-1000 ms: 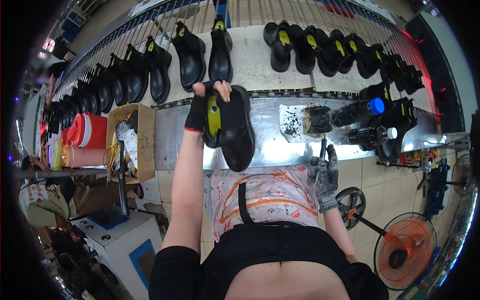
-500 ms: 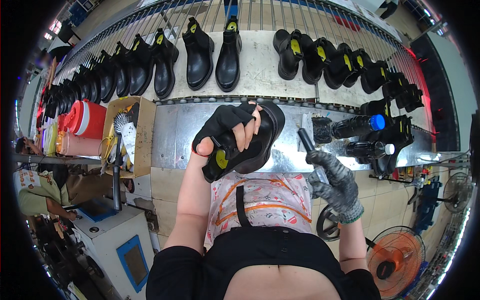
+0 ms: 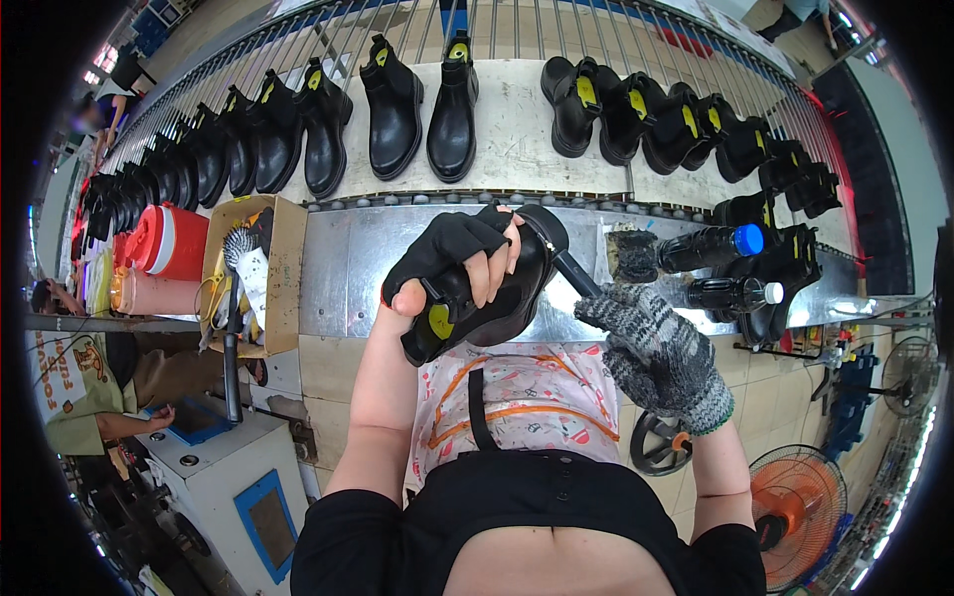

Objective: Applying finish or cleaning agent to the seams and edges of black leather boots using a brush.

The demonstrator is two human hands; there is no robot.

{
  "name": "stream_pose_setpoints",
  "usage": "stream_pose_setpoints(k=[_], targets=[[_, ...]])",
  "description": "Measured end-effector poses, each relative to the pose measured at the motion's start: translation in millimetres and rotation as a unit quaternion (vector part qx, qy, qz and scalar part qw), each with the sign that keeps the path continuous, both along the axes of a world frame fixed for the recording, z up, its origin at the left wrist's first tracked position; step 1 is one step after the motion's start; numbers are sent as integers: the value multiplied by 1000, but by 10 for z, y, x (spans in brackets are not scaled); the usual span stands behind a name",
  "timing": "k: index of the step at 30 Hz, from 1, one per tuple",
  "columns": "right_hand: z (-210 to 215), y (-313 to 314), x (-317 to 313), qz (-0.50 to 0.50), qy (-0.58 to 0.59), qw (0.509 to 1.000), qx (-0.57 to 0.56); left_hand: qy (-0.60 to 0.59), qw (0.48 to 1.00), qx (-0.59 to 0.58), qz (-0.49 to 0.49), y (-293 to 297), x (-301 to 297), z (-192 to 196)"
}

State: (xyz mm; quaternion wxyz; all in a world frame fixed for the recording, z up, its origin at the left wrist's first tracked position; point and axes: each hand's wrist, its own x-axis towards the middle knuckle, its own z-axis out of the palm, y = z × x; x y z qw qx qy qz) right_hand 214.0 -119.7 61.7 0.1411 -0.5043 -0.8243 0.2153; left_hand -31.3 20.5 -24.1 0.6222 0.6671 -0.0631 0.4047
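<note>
My left hand (image 3: 457,260), in a black fingerless glove, grips a black ankle boot (image 3: 509,310) above the metal bench. The boot lies tilted, its yellow-lined opening toward me and its sole edge to the right. My right hand (image 3: 656,348), in a grey knitted glove, is closed around a tool with a black handle (image 3: 576,272). The tool's thin tip reaches the boot's sole edge near its far end; its exact kind does not show. To the right of the boot, a dark blackened block (image 3: 632,256) lies beside a blue-capped bottle of dark liquid (image 3: 701,250).
Rows of black boots (image 3: 396,109) stand on the white conveyor (image 3: 512,109) behind the metal bench (image 3: 343,253). Left are a cardboard box (image 3: 283,298) of tools and a red jug (image 3: 179,238). A white-capped bottle (image 3: 730,294) stands right; an orange fan (image 3: 795,507) is below.
My right hand has brought the black-handled tool up and left, from beside the boot to its sole edge. My left hand and the boot have barely moved.
</note>
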Motion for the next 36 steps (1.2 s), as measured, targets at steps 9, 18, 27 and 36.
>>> stream_pose_setpoints(k=[9, 18, 27, 36], targets=[[-11, 86, 70, 31, 10, 998, 49, -4, 1000, -5, 3, -34, 28, 73], [-39, 238, -44, 16, 86, 996, 32, -12, 997, -49, 52, 27, -123, -16], [-750, 368, -310, 59, 189, 980, 19, -147, 986, -60, 42, 433, -493, -496], [-1077, 458, -428, 73, 241, 967, -28, -172, 972, -136, 83, 567, -791, -681]])
